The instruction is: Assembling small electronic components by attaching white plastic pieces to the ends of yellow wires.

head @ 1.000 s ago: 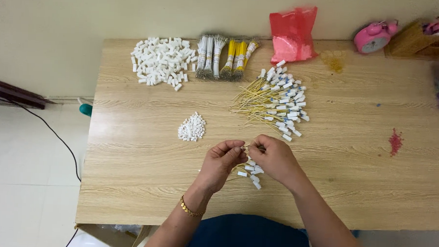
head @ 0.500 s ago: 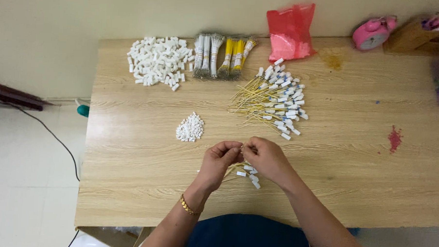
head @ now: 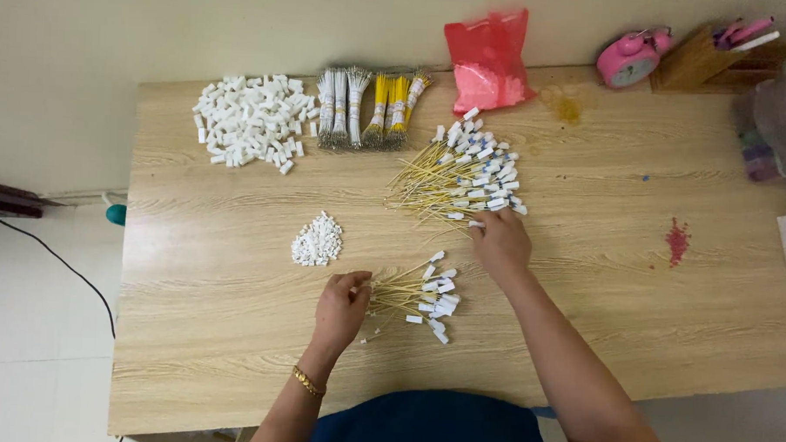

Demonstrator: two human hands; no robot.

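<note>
Left hand: your left hand (head: 341, 308) rests on the wooden desk (head: 189, 327), fingers curled, pinching the ends of a small bunch of thin yellow wires with white tips (head: 415, 297).
Right hand: your right hand (head: 499, 242) touches the big pile of the same yellow wires (head: 460, 175); I cannot tell its grip.
Risk: pull too fast and the wires may tangle or scatter.

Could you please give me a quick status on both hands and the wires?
Left hand pinching small wire bunch. Right hand reaching the large wire pile. Nothing between.
</note>
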